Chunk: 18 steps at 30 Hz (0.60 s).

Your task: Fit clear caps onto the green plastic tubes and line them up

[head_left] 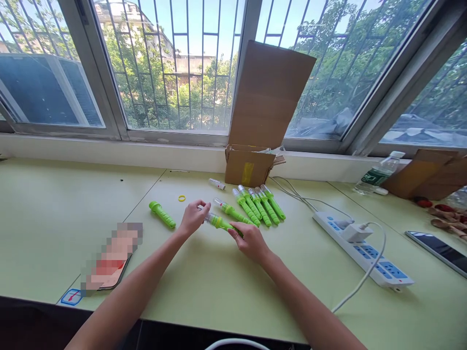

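Observation:
Both my hands hold one green flashlight (pixel 220 223) just above the pale green table (pixel 226 287). My left hand (pixel 193 217) pinches its clear head end. My right hand (pixel 249 239) grips its green handle end. Just behind it lies a row of several finished green flashlights (pixel 255 205) with clear heads, side by side. A lone green handle (pixel 162 215) lies to the left of my left hand. A small yellow ring (pixel 181 198) and a small white part (pixel 217 183) lie farther back.
An open cardboard box (pixel 251 163) stands at the window sill. A white and blue power strip (pixel 365 250) with a plugged charger and cables lies on the right. A phone (pixel 438 249), a water bottle (pixel 377 174) and another phone (pixel 109 262) at the left front are also there.

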{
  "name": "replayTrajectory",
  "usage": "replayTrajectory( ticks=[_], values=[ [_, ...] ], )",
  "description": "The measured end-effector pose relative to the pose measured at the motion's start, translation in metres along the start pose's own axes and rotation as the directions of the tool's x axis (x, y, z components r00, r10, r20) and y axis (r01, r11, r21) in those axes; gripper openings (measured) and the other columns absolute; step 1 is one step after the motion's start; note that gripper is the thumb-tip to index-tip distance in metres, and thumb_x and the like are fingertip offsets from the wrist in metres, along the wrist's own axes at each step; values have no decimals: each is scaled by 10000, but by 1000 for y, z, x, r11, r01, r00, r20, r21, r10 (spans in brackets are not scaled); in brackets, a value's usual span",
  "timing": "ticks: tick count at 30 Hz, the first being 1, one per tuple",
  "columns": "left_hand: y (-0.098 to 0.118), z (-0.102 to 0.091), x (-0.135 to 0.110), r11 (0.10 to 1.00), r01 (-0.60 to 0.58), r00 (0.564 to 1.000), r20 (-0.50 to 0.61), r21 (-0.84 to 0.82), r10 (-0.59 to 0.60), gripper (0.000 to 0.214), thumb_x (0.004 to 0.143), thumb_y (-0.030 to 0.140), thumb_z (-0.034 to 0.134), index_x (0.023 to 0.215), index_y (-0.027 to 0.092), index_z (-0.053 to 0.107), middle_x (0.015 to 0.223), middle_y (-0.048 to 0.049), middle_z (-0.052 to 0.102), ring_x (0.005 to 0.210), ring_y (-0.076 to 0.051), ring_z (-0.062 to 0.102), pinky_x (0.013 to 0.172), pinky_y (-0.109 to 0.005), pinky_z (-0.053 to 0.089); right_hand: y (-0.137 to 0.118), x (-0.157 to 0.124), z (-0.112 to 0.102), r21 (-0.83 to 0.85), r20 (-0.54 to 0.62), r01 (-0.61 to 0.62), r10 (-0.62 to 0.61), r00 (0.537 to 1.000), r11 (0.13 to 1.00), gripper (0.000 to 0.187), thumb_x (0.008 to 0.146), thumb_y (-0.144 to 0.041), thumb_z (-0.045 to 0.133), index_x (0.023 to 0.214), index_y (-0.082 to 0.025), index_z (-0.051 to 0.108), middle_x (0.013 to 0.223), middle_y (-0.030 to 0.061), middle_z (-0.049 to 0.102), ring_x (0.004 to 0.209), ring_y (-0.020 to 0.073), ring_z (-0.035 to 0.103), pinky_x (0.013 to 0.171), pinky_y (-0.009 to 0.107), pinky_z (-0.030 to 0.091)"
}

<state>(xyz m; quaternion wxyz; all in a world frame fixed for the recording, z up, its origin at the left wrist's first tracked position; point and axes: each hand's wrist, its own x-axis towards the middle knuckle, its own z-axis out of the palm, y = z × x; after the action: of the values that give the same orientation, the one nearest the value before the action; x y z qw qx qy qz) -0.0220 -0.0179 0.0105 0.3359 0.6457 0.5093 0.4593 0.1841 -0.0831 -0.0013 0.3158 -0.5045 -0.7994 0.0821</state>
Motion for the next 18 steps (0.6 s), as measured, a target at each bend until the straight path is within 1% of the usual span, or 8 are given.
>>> replayTrajectory(
  ticks=[3,5,7,9,10,11,13,18],
  values=[
    [2,-1,-2,996,-73,997,22,-50,74,362,759,522,562,734,163,603,461,40,532,394,-84,491,431,-188,365,-4,1,-4,101,97,-51,42,994,994,387,914,-420,379,737,-206,649,589,8,618,518,137,524,514,253,382],
    [4,-3,-4,990,-120,992,32,-81,122,356,763,518,567,765,164,604,492,40,547,412,-75,488,437,-181,370,-4,1,-4,163,128,-86,65,990,983,427,923,-425,353,681,-202,624,527,-8,572,473,123,486,483,247,362],
    [6,-4,-6,984,-151,988,24,-96,154,347,756,511,585,799,166,605,533,38,565,423,-66,485,440,-176,377,-2,1,-3,188,90,-100,84,992,977,370,908,-434,394,775,-203,651,592,-4,616,513,130,522,504,248,387],
    [8,-4,-6,981,-164,986,8,-107,166,348,748,504,603,835,168,607,587,31,585,436,-60,493,440,-172,389,0,1,-1,172,-5,-87,89,996,981,292,866,-432,487,936,-205,657,760,20,682,631,153,590,573,259,434],
    [7,-3,-6,980,-163,986,5,-115,164,353,747,505,606,849,167,607,606,27,589,443,-60,500,438,-171,395,2,1,0,150,-55,-74,83,995,986,289,842,-424,531,990,-205,648,846,35,695,697,167,613,615,268,453],
    [7,-2,-6,980,-153,988,9,-125,155,361,750,511,601,854,165,604,610,25,586,444,-62,504,431,-171,399,3,1,1,120,-96,-56,68,993,991,293,823,-413,562,1015,-205,641,910,48,695,757,180,624,656,277,463],
    [5,0,-4,984,-109,992,42,-140,116,386,762,538,573,828,159,595,568,28,560,431,-71,508,403,-171,394,6,1,3,39,-144,-21,26,989,999,286,805,-395,595,1022,-213,638,946,60,688,809,194,628,703,291,469],
    [-2,3,-2,993,104,987,128,-50,-97,494,800,621,448,728,150,579,457,23,520,308,-91,465,300,-181,304,7,-1,5,-128,-165,46,-67,984,991,237,832,-373,577,1017,-241,644,919,61,677,849,198,614,739,294,456]
  ],
)
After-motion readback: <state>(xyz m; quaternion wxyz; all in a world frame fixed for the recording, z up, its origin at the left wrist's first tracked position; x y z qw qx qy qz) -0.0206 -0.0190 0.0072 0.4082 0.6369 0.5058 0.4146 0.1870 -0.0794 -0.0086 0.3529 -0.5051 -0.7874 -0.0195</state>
